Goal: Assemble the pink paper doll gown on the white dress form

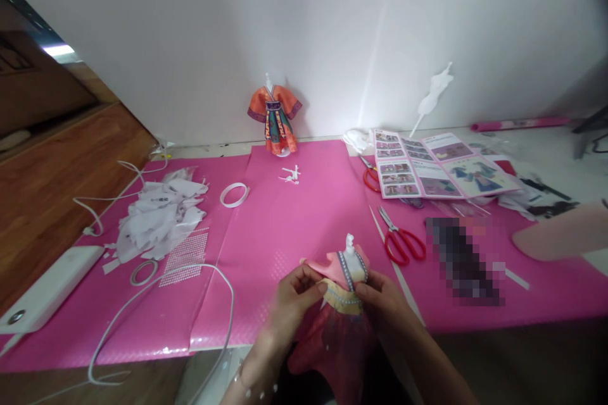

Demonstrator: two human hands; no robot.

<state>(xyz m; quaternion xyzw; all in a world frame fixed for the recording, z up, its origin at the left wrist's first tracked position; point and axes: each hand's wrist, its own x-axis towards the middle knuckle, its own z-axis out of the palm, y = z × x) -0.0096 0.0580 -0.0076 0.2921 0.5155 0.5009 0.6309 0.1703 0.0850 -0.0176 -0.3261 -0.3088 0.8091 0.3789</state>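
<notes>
Both my hands hold a small doll mannequin in a pink dress (346,278) at the near edge of the pink mat (294,221). My left hand (294,294) pinches the dress at its left shoulder and waist. My right hand (382,296) grips the right side of the bodice, fingers curled. The dress has a yellow waistband, a beaded trim and a reddish skirt hanging down towards me. The mannequin's white neck sticks up above the collar.
A finished doll in an orange dress (276,119) stands by the wall. Red scissors (403,239), an instruction leaflet (437,164), tape rolls (234,194), paper scraps (156,215), a white power bank (45,288) with cable lie about. Another person's arm (560,237) rests at right.
</notes>
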